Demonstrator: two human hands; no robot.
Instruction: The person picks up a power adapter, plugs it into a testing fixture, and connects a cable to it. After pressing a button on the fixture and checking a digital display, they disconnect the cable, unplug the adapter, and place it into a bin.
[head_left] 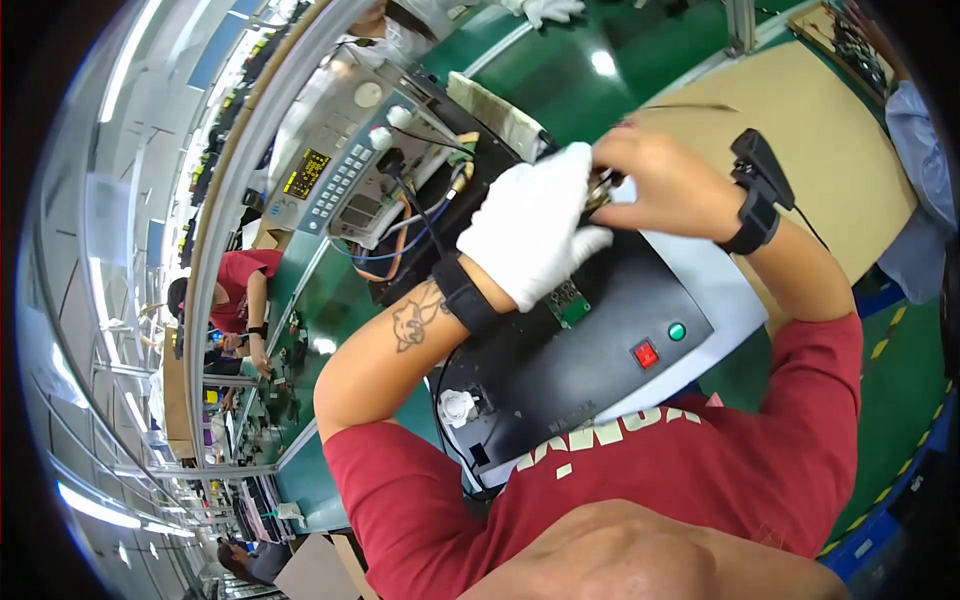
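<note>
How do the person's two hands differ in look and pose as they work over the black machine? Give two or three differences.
The left hand wears a white glove; the right hand is bare. The left wrist carries a plain black strap; the right wrist's black band bears a small black device. The left forearm has a tattoo; the right shows none. Both meet on a small metal part.

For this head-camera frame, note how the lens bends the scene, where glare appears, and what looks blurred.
Head view: the fisheye lens curves the conveyor rail and leaves black corners; overhead lights throw bright glare spots on the green table; the gloved left hand and bare right hand are fairly sharp, though the small metal part between them is too indistinct to identify; the distant workers at the left edge are small and soft.
</note>
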